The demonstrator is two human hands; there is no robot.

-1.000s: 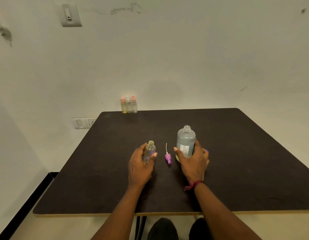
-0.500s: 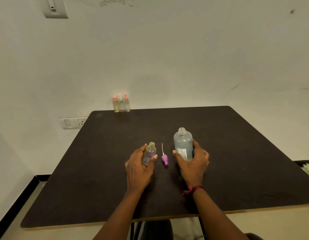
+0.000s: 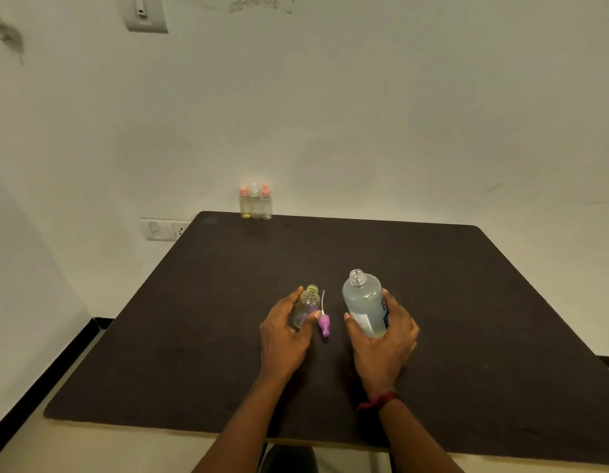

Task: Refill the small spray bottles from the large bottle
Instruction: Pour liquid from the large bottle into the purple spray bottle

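While both hands grip bottles, left hand [image 3: 285,339] small bottle [image 3: 307,306], right hand [image 3: 385,343] large bottle [image 3: 364,303], purple sprayer [image 3: 324,325] lies between.

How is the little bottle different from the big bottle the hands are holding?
The small spray bottle is short, clear and looks nearly empty; the large bottle is taller, fatter, cloudy with liquid and bears a label. The small one stands upright in the left hand; the large one leans in the right hand. Both are uncapped.

I count four small spray bottles: three capped ones [image 3: 255,202] in a row at the upper left of the frame, one uncapped small bottle [image 3: 307,306] at centre. One large bottle [image 3: 364,303], one purple spray cap [image 3: 324,324] between them, and one dark table [image 3: 432,285].
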